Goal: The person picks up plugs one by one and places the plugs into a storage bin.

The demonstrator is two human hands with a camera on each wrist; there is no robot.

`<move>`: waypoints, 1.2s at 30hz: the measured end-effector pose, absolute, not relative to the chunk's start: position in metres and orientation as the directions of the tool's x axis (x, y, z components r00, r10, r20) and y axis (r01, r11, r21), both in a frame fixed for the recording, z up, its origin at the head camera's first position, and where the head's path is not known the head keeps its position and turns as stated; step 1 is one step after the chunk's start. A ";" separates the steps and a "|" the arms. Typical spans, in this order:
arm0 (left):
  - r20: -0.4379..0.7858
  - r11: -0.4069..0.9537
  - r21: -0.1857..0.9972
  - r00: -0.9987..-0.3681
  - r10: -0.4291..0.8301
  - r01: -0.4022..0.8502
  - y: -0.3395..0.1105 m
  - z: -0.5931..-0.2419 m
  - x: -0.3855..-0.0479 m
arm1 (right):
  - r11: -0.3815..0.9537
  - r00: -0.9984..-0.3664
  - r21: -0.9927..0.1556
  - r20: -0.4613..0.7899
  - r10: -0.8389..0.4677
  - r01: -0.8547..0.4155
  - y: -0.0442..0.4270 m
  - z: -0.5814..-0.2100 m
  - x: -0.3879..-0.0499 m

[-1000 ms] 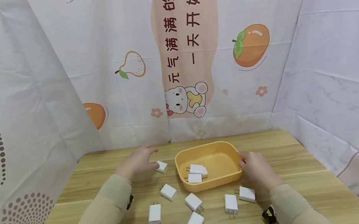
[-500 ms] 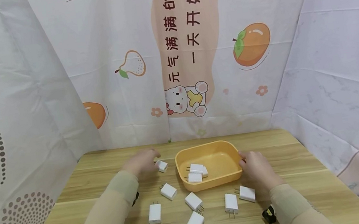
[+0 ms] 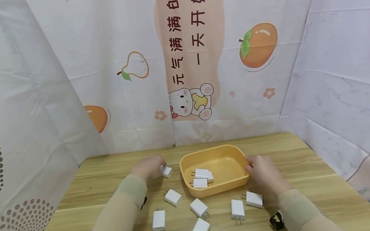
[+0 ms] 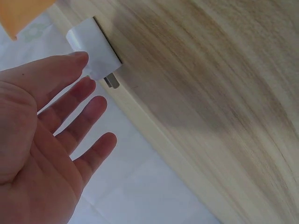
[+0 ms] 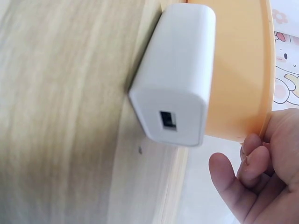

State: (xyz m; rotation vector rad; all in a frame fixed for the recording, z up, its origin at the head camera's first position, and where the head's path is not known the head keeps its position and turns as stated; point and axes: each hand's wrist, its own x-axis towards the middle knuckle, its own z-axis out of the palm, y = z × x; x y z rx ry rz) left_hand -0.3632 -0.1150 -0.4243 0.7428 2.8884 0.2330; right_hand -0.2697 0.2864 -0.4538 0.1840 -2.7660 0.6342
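"What's at the back?"

"A printed curtain (image 3: 115,30), its foot along the far edge of the desk (image 3: 300,166)."

"And the yellow tray (image 3: 217,189)?"

"Near that far edge, with a wide stretch of wood between its right end and the desk's side. The right grip (image 3: 264,171) pinches its right rim, fingers curled."

"The left grip (image 3: 147,168)?"

"Visible fingers loosely spread, thumb overlapping the far charger (image 3: 166,171) in the wrist view. The index finger is hidden, so I can't tell whether it has hold."

"Room there?"

"Only a narrow gap between that charger and the tray's left wall. Three chargers (image 3: 200,183) lie inside, toward the left; six more (image 3: 159,220) lie spaced out nearer the person."
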 end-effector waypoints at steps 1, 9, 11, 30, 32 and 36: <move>-0.109 0.867 0.181 -0.866 0.487 0.465 -0.115 -0.425 -0.364 | 0.896 -0.947 -0.402 0.315 -0.059 -0.189 0.286 -0.454 -0.270; -0.089 0.866 0.158 -0.866 0.492 0.475 -0.114 -0.428 -0.367 | 0.896 -0.947 -0.400 0.316 -0.060 -0.190 0.286 -0.455 -0.271; -0.089 0.870 0.151 -0.870 0.484 0.469 -0.113 -0.429 -0.368 | 0.897 -0.947 -0.400 0.315 -0.060 -0.189 0.286 -0.455 -0.270; -0.071 0.878 -0.005 -0.876 0.477 0.478 -0.101 -0.426 -0.360 | 0.892 -0.946 -0.406 0.318 -0.064 -0.196 0.285 -0.454 -0.270; -0.061 0.875 -0.003 -0.874 0.483 0.484 -0.101 -0.426 -0.359 | 0.890 -0.947 -0.412 0.314 -0.063 -0.196 0.286 -0.454 -0.270; -0.063 0.880 0.034 -0.877 0.476 0.475 -0.103 -0.428 -0.360 | 0.887 -0.950 -0.421 0.307 -0.059 -0.191 0.286 -0.455 -0.269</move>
